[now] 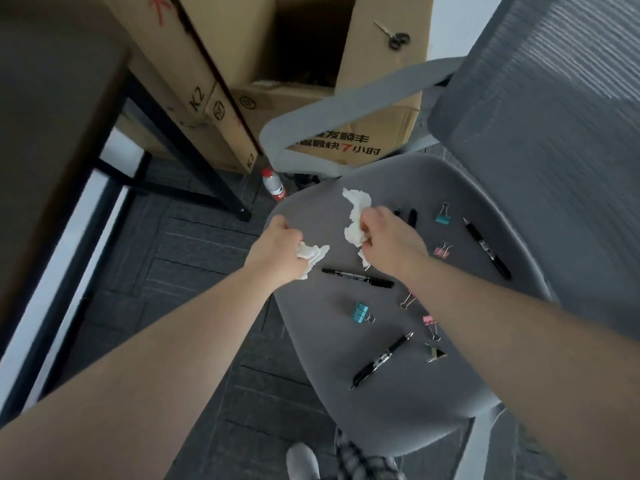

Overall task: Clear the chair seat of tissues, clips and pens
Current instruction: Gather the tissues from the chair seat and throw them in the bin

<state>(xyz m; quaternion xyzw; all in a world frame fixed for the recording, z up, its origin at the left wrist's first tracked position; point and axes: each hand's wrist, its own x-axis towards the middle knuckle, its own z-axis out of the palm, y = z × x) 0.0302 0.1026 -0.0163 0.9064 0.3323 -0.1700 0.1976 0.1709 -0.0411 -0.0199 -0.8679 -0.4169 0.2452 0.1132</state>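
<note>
A grey chair seat (408, 407) fills the middle right of the view. My left hand (277, 251) is closed on a crumpled white tissue (313, 255) at the seat's left edge. My right hand (391, 240) grips another white tissue (356, 216) just above the seat. Several pens lie on the seat: a black marker (356, 277), a black pen (381, 360), another pen (486, 247) and a dark marker (412, 218). Several binder clips are scattered there too, among them a teal clip (362, 312), a blue clip (443, 214) and a pink clip (442, 250).
Stacked cardboard boxes (242, 81) stand behind the chair, with scissors (394, 35) on one flap. A small bottle (273, 185) stands on the carpet by a black desk leg (194, 157). The chair's mesh backrest (554, 133) rises at right, its armrest (346, 95) at the back.
</note>
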